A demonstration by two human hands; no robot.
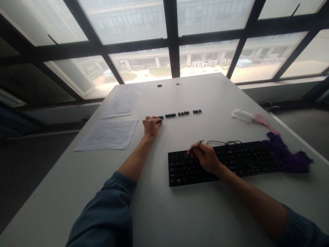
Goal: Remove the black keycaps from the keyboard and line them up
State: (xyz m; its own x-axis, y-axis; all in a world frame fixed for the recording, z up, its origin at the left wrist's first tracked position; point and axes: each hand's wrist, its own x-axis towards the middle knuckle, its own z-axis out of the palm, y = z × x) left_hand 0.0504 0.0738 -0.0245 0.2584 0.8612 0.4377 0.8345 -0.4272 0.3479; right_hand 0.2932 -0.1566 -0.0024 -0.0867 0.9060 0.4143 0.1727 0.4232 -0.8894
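Note:
A black keyboard point(231, 163) lies on the white table point(180, 212) in front of me. My right hand point(205, 157) rests on its left part, fingers closed around a thin dark tool point(195, 147) whose tip points at the keys. My left hand point(151, 125) reaches farther out, fingers curled and pinching a small black keycap point(159, 121) at the left end of a row of loose black keycaps point(180, 113) laid out on the table.
Printed paper sheets point(109, 134) lie at the left, more point(120, 104) behind them. A purple cloth point(285, 154) covers the keyboard's right end. A pink brush point(264, 122) and white cloth point(241, 115) lie at the right. Windows run behind the table.

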